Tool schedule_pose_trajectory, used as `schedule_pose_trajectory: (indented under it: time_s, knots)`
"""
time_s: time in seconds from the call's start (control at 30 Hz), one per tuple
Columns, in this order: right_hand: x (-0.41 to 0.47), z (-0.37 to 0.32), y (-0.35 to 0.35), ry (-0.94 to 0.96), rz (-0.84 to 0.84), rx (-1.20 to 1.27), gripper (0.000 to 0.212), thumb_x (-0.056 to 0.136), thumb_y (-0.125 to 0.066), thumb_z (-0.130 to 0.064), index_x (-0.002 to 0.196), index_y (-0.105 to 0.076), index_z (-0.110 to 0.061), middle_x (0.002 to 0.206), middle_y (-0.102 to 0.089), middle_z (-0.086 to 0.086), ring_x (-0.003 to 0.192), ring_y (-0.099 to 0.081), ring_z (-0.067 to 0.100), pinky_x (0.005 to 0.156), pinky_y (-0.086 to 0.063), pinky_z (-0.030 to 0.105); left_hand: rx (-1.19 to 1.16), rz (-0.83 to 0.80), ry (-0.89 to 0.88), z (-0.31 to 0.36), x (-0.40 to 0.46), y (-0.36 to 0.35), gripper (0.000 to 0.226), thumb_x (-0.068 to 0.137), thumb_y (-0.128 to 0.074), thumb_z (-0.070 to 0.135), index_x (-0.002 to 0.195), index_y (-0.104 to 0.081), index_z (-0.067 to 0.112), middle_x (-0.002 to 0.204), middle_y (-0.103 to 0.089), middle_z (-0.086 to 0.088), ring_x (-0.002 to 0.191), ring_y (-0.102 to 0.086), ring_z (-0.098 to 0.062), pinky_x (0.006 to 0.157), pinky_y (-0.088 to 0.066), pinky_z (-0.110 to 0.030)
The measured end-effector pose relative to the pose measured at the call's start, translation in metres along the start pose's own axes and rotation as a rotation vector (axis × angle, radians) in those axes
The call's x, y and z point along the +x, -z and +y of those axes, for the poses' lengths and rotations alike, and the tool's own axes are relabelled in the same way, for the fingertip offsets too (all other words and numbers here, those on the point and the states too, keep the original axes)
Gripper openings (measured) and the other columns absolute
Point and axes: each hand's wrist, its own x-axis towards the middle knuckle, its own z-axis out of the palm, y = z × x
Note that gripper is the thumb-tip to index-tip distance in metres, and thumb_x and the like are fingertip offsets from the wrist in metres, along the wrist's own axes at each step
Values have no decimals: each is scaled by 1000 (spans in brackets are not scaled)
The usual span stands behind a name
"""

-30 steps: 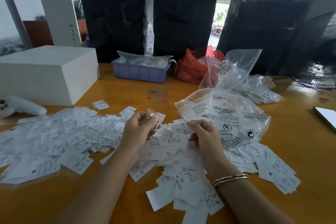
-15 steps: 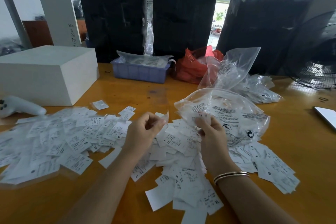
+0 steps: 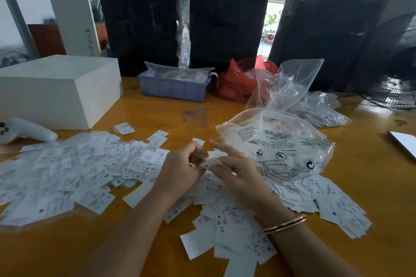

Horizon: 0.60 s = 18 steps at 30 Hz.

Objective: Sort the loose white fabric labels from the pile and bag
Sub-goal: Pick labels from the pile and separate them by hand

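Note:
Loose white fabric labels cover the wooden table: one spread [image 3: 74, 171] lies at the left, a heap [image 3: 231, 216] sits under and in front of my hands. A clear printed plastic bag [image 3: 276, 144] holding labels lies just right of my hands. My left hand [image 3: 180, 171] is curled and grips a small stack of labels [image 3: 199, 142] whose top edge sticks up. My right hand [image 3: 238, 171] is beside it, thumb and fingers pinching a label [image 3: 210, 163] between the two hands; its index finger points left.
A white box [image 3: 60, 90] and a white controller [image 3: 24, 130] stand at the left. A blue tray [image 3: 173, 87], a red bag [image 3: 238, 81] and more clear bags [image 3: 292, 87] lie behind. A fan [image 3: 394, 69] is at the right, a white sheet [image 3: 405, 144] at the right edge.
My right hand has come away from the bag's mouth and moved left to meet my left hand, now pinching a label. Both hands have dropped lower over the heap.

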Motion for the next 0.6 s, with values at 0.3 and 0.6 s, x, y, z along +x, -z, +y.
schedule_pose_trajectory:
  time_s: [0.3, 0.6]
  knots:
    - [2, 14, -1, -252, 159, 391, 18, 93, -56, -9, 85, -73, -10, 80, -67, 7, 78, -65, 14, 77, -52, 29, -556, 57, 278, 4, 4, -1, 16, 87, -65, 27, 80, -73, 40, 82, -72, 15, 79, -65, 2, 70, -45, -17]
    - [4, 10, 19, -255, 324, 328, 21, 88, -64, -7, 97, -55, -23, 76, -71, 9, 69, -68, 14, 69, -56, 32, 107, 143, -167, 3, 1, 5, 12, 80, -74, 28, 77, -64, 21, 68, -59, 18, 68, -58, 0, 58, -47, -10]
